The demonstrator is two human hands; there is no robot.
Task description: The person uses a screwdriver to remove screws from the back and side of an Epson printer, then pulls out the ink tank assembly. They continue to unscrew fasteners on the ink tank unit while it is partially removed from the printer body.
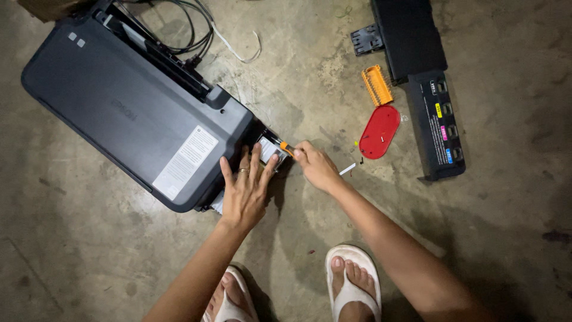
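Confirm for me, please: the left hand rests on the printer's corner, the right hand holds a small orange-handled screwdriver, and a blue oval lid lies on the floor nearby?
Not quite: the head view shows the oval lid is red, not blue. The left hand does rest on the printer, and the right hand holds the screwdriver.

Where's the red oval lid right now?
In the head view, the red lid lies on the floor right of the right hand, below the orange bit holder.

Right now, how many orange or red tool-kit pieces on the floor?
2: an orange bit holder beside the black ink tank unit, and a red oval lid just below it. More may be hidden.
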